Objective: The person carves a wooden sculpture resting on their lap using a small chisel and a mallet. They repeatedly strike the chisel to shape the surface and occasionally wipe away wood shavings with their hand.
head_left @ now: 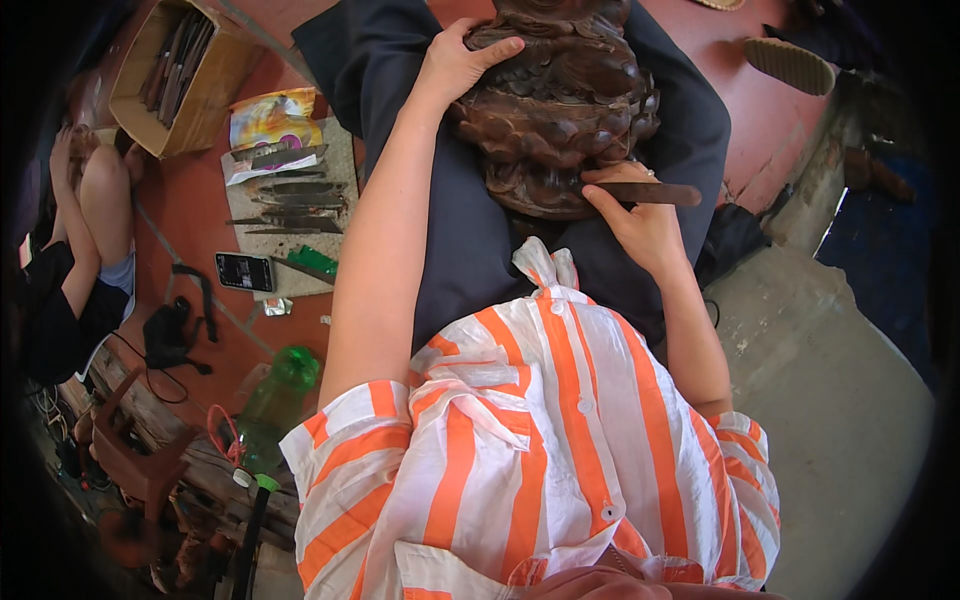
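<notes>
1. Fingers [625,172] of the right hand [648,232] are wrapped around a flat dark tool [660,194], its free end poking out to the right. Left hand [450,68] is grasping the edge of a chunky dark carving [560,120], thumb laid across the front.
2. Pretty down-to-earth spot: red tiled floor [225,330], big grey slab [810,370] on the right, and somebody else sitting at far left, bare knee [108,190] showing.
3. Upper left there's a cardboard box [205,100] full of long dark tools [178,60]. Below it, a pale mat [340,165] carries a bunch of blades [300,195], with a phone [245,271] at its edge and a green bottle [285,385] further down.
4. No bench, the carving just sits in the lap, between thighs in dark trousers [460,260]. Left hand's on its upper left side; right hand's up against its lower right.
5. As for labels, the yellow packet [275,118] has printing, but it's too small to read. Phone screen's lit, can't make it out either.
</notes>
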Available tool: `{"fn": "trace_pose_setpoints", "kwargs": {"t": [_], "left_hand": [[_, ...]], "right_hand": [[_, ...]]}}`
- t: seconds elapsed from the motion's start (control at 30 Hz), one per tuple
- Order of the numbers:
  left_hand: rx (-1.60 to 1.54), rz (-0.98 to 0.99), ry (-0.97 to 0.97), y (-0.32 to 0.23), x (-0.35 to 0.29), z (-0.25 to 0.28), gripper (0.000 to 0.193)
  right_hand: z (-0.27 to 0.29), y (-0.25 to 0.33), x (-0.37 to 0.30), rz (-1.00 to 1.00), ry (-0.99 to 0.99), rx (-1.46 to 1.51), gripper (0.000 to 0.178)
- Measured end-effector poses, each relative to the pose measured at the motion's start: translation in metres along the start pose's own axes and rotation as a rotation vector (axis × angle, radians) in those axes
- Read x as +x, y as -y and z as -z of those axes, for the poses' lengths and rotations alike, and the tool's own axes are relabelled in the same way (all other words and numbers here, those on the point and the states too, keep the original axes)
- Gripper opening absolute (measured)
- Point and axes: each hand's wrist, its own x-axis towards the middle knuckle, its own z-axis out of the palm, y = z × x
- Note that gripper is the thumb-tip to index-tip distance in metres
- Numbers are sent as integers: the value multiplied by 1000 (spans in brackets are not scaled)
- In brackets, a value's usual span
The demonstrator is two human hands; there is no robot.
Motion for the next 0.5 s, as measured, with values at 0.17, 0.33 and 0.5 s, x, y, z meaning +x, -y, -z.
{"fn": "trace_pose_setpoints", "kwargs": {"t": [0.17, 0.33, 0.5], "left_hand": [[35, 17, 7, 1, 1, 3, 94], [2, 23, 12, -1, 2, 1, 95], [24, 15, 12, 0, 1, 2, 96]], "right_hand": [[-3, 6, -1, 57, 34, -158, 17], [-4, -5, -1, -17, -22, 23, 16], [-4, 5, -2, 103, 12, -151, 15]]}}
